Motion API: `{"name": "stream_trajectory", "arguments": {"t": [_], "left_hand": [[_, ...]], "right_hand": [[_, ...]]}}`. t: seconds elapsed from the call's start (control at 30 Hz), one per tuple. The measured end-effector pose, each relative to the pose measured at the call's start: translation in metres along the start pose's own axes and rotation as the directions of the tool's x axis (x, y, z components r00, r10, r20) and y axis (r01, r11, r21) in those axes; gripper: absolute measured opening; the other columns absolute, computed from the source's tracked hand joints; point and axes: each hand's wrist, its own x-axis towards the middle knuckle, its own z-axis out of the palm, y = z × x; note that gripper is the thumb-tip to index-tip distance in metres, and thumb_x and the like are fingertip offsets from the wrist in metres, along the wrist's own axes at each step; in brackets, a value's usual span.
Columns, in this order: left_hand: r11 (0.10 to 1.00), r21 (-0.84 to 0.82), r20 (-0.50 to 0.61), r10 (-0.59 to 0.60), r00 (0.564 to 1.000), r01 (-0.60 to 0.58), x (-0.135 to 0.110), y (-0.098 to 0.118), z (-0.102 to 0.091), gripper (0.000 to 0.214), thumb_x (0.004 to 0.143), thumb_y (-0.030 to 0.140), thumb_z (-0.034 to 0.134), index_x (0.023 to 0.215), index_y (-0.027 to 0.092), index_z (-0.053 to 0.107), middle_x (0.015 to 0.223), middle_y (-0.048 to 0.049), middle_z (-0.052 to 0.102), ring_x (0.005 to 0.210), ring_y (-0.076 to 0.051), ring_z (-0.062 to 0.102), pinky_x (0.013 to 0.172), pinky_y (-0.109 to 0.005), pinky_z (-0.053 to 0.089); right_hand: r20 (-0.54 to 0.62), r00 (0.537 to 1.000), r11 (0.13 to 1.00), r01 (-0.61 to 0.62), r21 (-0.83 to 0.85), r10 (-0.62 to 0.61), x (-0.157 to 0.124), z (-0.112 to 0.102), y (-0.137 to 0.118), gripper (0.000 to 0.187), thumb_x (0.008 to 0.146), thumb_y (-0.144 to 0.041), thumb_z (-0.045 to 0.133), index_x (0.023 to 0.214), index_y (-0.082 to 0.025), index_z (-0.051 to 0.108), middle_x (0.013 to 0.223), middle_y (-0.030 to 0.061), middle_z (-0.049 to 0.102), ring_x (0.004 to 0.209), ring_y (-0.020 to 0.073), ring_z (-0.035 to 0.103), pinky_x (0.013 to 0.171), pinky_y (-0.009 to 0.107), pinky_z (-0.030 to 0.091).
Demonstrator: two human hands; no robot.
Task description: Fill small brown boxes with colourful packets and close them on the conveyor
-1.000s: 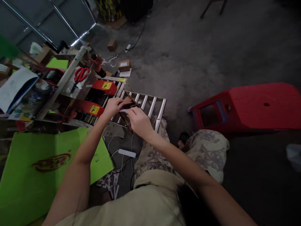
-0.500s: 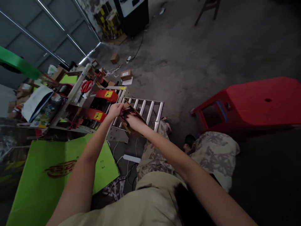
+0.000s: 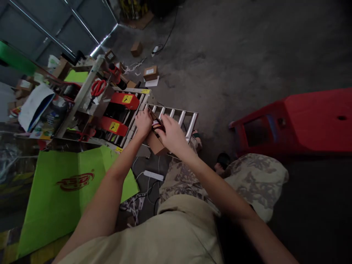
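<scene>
Cardboard box (image 3: 155, 143) on roller conveyor (image 3: 181, 119), grey concrete floor (image 3: 233, 58)

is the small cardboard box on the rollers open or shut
Open. The cardboard box has a flap standing up between the left hand and right hand, both gripping it over the roller conveyor.

red guards (image 3: 121, 112) left, rollers (image 3: 181, 119) open right
</scene>
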Motion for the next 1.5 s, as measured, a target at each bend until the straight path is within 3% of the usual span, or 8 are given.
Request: {"name": "stream_trajectory", "arguments": {"t": [0.13,0.23,0.4,0.63,0.93,1.13,1.23,1.5], "left_hand": [[0.966,-0.254,-0.015,-0.044,0.999,0.038,0.003,-0.006,-0.012,0.026,0.096,0.040,0.046,0.105,0.019,0.057,0.103,-0.0125,0.065,0.110,-0.027,0.060,0.103,-0.039,0.041],[0.893,-0.449,-0.152,-0.092,0.984,0.014,0.000,-0.010,-0.022,0.033,0.100,0.043,0.035,0.114,0.019,0.053,0.111,-0.0103,0.063,0.108,-0.021,0.062,0.102,-0.034,0.045],[0.885,-0.464,-0.289,-0.121,0.950,-0.028,-0.019,0.005,-0.031,0.037,0.098,0.049,0.039,0.113,0.018,0.053,0.116,-0.0123,0.059,0.113,-0.020,0.058,0.104,-0.033,0.045],[0.908,-0.395,-0.014,0.148,0.989,-0.141,-0.071,0.026,-0.048,0.051,0.088,0.048,0.062,0.128,0.020,0.049,0.132,-0.0147,0.053,0.127,-0.026,0.050,0.114,-0.041,0.037],[0.953,-0.303,0.284,0.097,0.954,-0.007,-0.048,-0.008,-0.058,0.097,0.066,0.055,0.080,0.144,0.018,0.036,0.149,-0.0202,0.037,0.143,-0.036,0.032,0.122,-0.049,0.021],[0.898,-0.438,0.435,0.168,0.884,0.045,-0.056,-0.014,-0.065,0.113,0.067,0.060,0.076,0.154,0.024,0.013,0.163,-0.0151,0.012,0.151,-0.034,0.014,0.125,-0.048,0.015],[0.931,-0.363,0.433,0.128,0.892,0.043,-0.062,-0.005,-0.062,0.117,0.064,0.055,0.080,0.155,0.025,0.013,0.164,-0.0139,0.011,0.152,-0.036,0.007,0.125,-0.052,0.010],[0.995,-0.065,0.198,-0.065,0.978,0.079,-0.080,0.041,-0.040,0.103,0.074,0.041,0.072,0.157,0.027,0.012,0.165,-0.0101,0.016,0.152,-0.036,0.007,0.123,-0.057,0.000]], "right_hand": [[0.161,0.986,0.985,0.056,-0.162,-0.030,-0.007,0.030,0.004,0.063,0.095,-0.025,0.048,0.152,-0.004,0.031,0.158,0.0208,0.028,0.142,0.0355,0.034,0.114,0.053,0.036],[0.216,0.971,0.957,0.158,-0.244,-0.105,-0.024,0.049,0.006,0.061,0.097,-0.030,0.046,0.154,-0.012,0.032,0.160,0.0161,0.026,0.146,0.0380,0.027,0.115,0.066,0.024],[0.214,0.969,0.958,0.172,-0.230,-0.123,-0.028,0.053,0.016,0.059,0.097,-0.036,0.047,0.151,-0.015,0.037,0.159,0.0128,0.029,0.148,0.0349,0.023,0.116,0.067,0.019],[0.074,0.989,0.991,0.125,0.056,-0.129,-0.016,0.034,0.046,0.048,0.098,-0.027,0.042,0.141,-0.009,0.052,0.148,0.0150,0.048,0.139,0.0237,0.042,0.119,0.043,0.033],[-0.039,0.999,0.978,-0.011,0.209,0.020,-0.017,0.031,0.056,0.046,0.094,-0.015,0.035,0.131,-0.011,0.061,0.138,0.0156,0.056,0.129,0.0217,0.053,0.114,0.040,0.041],[0.120,0.992,0.981,0.015,0.193,-0.039,-0.023,0.029,0.043,0.073,0.085,-0.042,0.062,0.150,-0.018,0.040,0.158,0.0164,0.031,0.146,0.0346,0.030,0.117,0.055,0.035],[0.193,0.981,0.972,-0.027,0.236,-0.020,-0.022,0.033,0.041,0.073,0.081,-0.035,0.062,0.148,-0.016,0.042,0.158,0.0178,0.030,0.146,0.0343,0.032,0.117,0.054,0.035],[0.129,0.991,0.971,-0.006,0.237,-0.026,-0.016,0.030,0.037,0.057,0.084,-0.022,0.050,0.140,-0.011,0.052,0.150,0.0160,0.044,0.139,0.0257,0.043,0.119,0.046,0.035]]}}
